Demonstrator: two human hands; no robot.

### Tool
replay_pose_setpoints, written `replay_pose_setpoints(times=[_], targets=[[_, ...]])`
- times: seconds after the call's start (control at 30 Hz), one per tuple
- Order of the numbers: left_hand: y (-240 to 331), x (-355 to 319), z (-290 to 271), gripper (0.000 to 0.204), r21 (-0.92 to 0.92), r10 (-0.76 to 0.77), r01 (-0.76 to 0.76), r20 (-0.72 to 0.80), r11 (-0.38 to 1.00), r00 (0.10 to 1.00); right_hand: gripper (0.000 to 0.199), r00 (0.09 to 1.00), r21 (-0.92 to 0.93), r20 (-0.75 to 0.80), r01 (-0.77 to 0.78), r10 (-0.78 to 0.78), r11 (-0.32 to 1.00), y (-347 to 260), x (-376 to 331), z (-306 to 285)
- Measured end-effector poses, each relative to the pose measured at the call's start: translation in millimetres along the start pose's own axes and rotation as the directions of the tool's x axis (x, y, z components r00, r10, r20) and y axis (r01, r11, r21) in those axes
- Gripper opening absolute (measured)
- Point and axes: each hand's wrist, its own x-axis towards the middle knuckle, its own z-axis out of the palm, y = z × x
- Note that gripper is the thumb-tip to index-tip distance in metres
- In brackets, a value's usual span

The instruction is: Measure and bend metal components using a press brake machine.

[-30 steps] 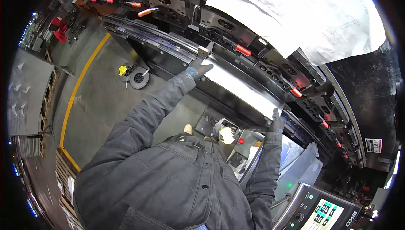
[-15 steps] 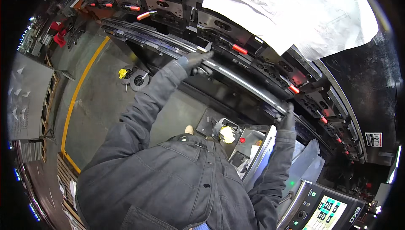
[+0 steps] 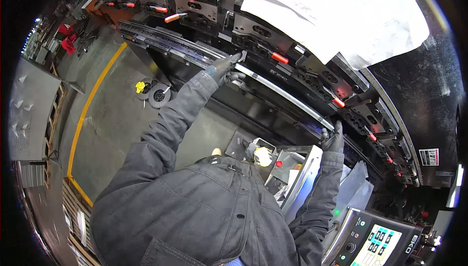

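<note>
With both gloved hands closed on its ends, left hand and right hand, the metal strip sits along the press die; seating appears nearly complete, bending remains.

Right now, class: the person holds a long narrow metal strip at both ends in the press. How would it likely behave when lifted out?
The metal strip looks thin for its length, so it may sag or flex if lifted by one end. Its bright, smooth face suggests it could slip. The left hand and right hand, both gloved, grip opposite ends, which suggests awkward length rather than great weight.
</note>
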Motion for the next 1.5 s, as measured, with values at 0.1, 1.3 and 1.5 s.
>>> replay_pose_setpoints(times=[0.1,1.3,1.5], targets=[[-1,7,0,0.049,0.029,-0.04,0.039,0.045,0.999,0.998,0.033,1.0,-0.03,0.009,0.019,-0.018,0.999,8,42,-43],[-185,-186,80,0.038,-0.274,-0.1,0.464,0.767,0.842,0.634,0.028,0.907,-0.351,-0.276,0.212,-0.317,0.912,128,-327,-51],[-213,-157,92,0.041,0.229,-0.368,0.33,0.809,0.916,0.459,0.05,0.961,-0.458,-0.104,0.182,-0.256,0.87,137,-365,-130]])
